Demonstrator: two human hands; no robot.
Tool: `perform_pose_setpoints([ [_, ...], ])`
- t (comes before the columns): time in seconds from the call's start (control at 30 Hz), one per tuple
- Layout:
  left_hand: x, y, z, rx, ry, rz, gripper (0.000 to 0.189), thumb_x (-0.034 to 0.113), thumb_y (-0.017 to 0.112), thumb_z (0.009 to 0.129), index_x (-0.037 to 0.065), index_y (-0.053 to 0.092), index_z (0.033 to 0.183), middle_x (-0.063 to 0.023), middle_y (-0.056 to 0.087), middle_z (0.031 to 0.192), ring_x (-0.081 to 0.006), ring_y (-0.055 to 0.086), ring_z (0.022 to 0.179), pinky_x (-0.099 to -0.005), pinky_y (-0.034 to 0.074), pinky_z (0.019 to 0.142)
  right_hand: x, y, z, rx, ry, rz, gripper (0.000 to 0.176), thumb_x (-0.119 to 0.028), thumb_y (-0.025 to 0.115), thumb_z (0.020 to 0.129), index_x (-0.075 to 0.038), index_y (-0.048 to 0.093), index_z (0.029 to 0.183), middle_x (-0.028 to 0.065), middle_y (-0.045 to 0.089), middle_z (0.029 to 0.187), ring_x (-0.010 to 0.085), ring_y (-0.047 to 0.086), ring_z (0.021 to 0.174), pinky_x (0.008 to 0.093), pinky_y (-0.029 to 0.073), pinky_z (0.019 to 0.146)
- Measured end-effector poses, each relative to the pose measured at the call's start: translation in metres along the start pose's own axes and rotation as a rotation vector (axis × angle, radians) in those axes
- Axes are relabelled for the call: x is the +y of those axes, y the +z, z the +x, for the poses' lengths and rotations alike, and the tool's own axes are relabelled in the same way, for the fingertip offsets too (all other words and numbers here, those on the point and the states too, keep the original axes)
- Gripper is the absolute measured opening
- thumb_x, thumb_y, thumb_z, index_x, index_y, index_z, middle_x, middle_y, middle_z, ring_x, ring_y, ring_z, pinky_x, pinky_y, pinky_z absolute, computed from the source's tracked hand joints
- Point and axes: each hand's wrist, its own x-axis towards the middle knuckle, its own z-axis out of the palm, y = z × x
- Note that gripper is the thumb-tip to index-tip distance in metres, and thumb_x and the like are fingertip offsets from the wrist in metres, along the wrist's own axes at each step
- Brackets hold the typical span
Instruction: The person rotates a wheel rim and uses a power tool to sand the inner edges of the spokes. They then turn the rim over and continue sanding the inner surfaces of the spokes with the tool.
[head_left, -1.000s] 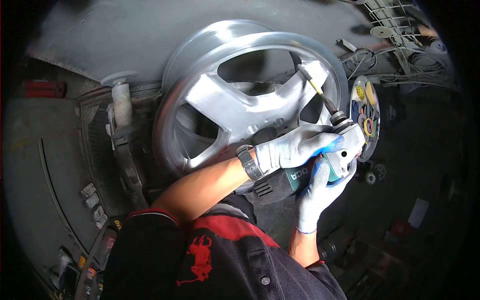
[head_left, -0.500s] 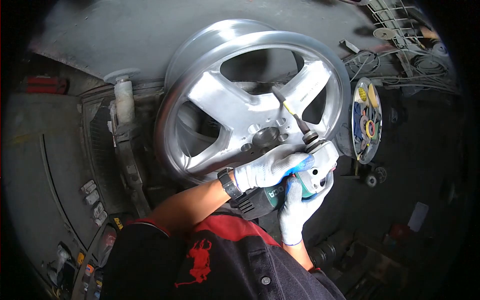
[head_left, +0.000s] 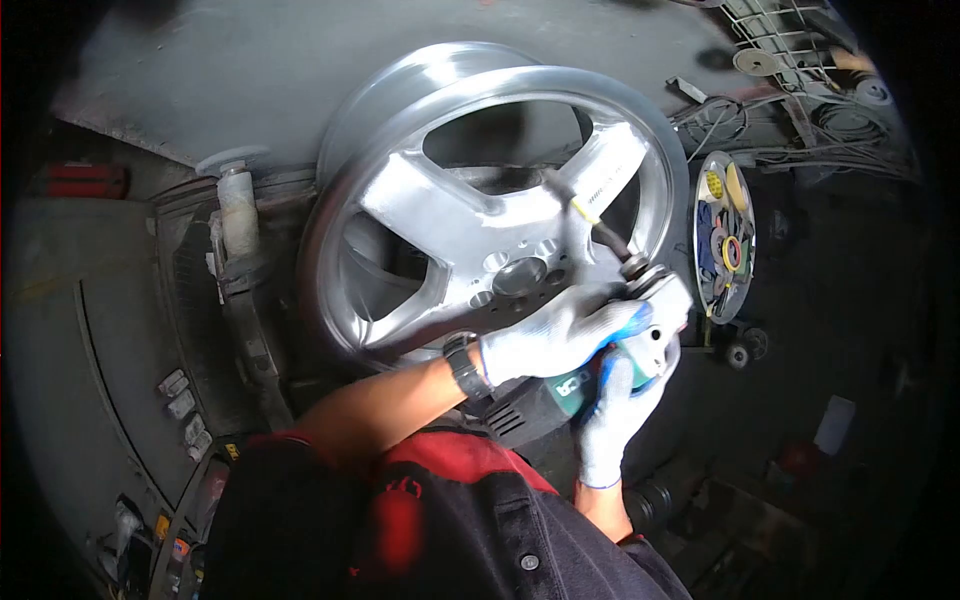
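Both of my hands, in white gloves with blue palms, grip a green-and-black angle grinder with a silver gear head. My left hand is wrapped over the top of its body, close behind the head. From below and to the right, my right hand closes round the grinder near the same head. A long dark shaft with a yellow band runs from the head up and left; its blurred tip overlaps the upper right spoke. The bare silver alloy wheel stands tilted in front of me.
Right of the wheel, a round metal tray holds pads, discs and a tape roll. Cables and a wire rack are at the upper right. A wrapped post with a disc on top stands left. Several small blocks lie lower left.
My hands and the grinder have moved right and swung slightly relative to the wheel. The wheel and surroundings appear shifted a little left in view. Both hands keep their grip.
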Motion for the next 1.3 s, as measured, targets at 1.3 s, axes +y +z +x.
perform_pose_setpoints([
  [1.3, -0.011, 0.032, 0.091, 0.299, 0.095, 0.725, 0.060, 0.053, 0.059, 0.095, -0.007, 0.062, 0.094, -0.0260, 0.068, 0.081, -0.0396, 0.070, 0.079, -0.0441, 0.053, 0.070, 0.063, -0.051, 0.100, -0.329, 0.037, 0.604, 0.053, -0.039, 0.041, 0.106, -0.010, 0.039, 0.150, 0.0070, 0.048, 0.146, 0.0210, 0.048, 0.134, 0.0403, 0.039, 0.112],
])
